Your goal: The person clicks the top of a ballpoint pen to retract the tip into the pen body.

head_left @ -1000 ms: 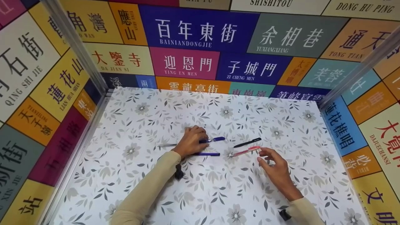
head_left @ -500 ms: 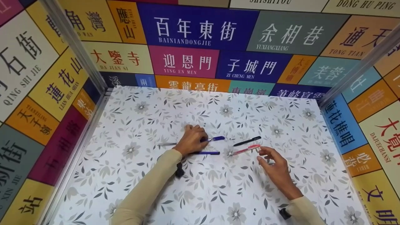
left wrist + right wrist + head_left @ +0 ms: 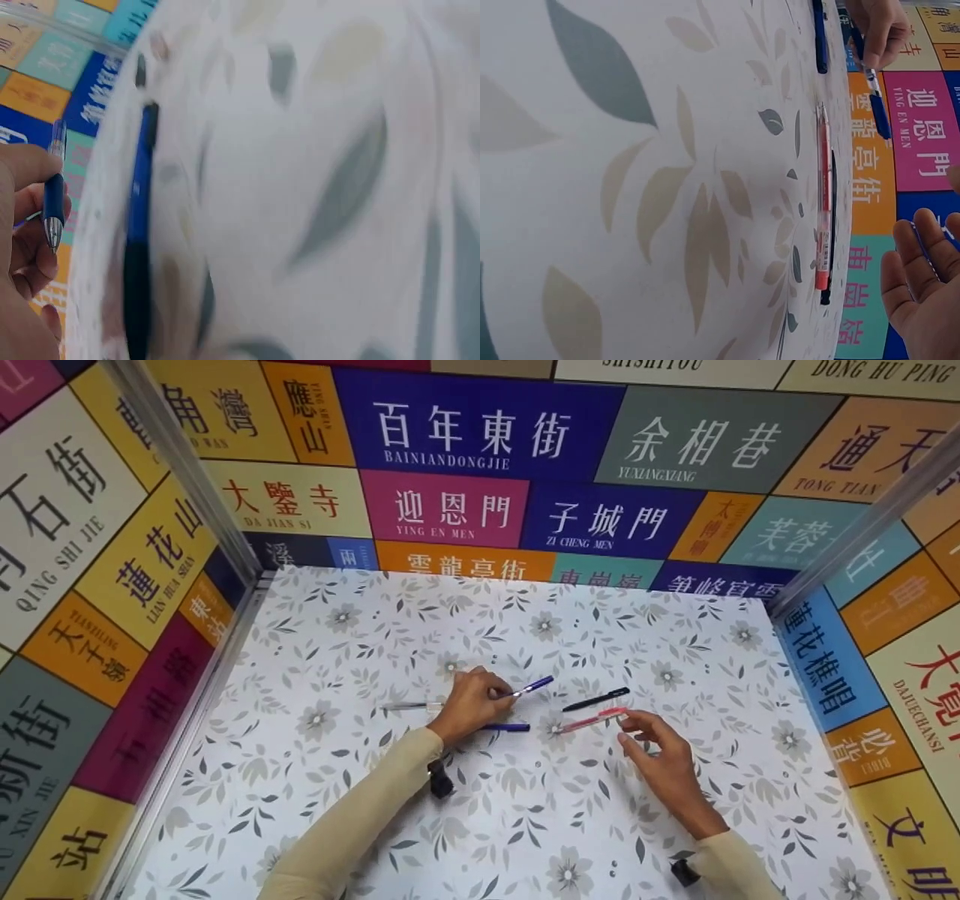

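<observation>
Your left hand (image 3: 469, 706) has lifted the blue pen (image 3: 531, 687) off the worktop (image 3: 525, 825), fingers pinching it, right hand (image 3: 660, 757) spread just beside the red pen (image 3: 592, 721).

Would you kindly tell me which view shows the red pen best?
The right wrist view: the red pen runs full length, close and sharp. The head view shows it small, near the right hand. The left wrist view misses it.

A staged recording booth, not a home: a table (image 3: 525, 825) covered in floral-print paper, boxed in by walls (image 3: 480, 457) of colourful Chinese street-name signs, with metal corner posts (image 3: 180, 472).
</observation>
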The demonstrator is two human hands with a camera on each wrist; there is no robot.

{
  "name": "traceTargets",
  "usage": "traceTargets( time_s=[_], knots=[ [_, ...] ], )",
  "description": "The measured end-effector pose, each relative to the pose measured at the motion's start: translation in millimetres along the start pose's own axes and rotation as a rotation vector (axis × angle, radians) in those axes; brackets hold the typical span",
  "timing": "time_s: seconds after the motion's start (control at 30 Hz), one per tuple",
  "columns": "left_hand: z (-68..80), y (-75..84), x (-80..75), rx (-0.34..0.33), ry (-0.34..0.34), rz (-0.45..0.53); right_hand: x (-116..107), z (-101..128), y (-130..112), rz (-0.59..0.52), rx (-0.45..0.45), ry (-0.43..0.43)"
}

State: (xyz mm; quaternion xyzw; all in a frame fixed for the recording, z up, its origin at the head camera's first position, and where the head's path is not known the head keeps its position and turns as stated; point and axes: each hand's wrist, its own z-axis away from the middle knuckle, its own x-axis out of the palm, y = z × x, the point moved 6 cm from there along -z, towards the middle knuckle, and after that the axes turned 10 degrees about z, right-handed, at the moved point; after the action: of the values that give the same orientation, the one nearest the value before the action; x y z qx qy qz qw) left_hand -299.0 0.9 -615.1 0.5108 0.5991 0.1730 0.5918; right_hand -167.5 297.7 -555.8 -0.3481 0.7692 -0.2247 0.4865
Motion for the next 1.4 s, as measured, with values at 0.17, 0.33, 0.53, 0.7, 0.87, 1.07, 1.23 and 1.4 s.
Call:
traceTargets(
  time_s=[0.17,0.33,0.53,0.7,0.87,1.07,1.23,1.4],
  knots=[
    [5.5,12.2,4.6,-0.059,0.004,0.155,1,-1,-5,-0.031,0.004,0.001],
    [15.5,22.7,8.6,-0.085,0.015,0.261,3,-3,-12,-0.068,0.012,-0.009],
    [24.0,31.3,10.3,-0.107,0.048,0.354,3,-8,-22,-0.085,0.019,-0.013],
    [29.5,35.9,12.6,-0.125,0.050,0.423,5,-12,-33,-0.105,-0.051,-0.018],
    [33.6,43.9,17.9,-0.130,0.027,0.523,6,-16,-45,-0.119,-0.105,-0.024],
    [37.7,57.6,23.4,-0.128,0.015,0.605,8,-22,-62,-0.131,-0.159,-0.039],
    [40.4,68.8,27.3,-0.109,-0.005,0.662,14,-25,-62,-0.140,-0.196,-0.039],
    [42.7,76.5,29.2,-0.115,-0.024,0.715,19,-27,-50,-0.175,-0.179,-0.053]
  ],
)
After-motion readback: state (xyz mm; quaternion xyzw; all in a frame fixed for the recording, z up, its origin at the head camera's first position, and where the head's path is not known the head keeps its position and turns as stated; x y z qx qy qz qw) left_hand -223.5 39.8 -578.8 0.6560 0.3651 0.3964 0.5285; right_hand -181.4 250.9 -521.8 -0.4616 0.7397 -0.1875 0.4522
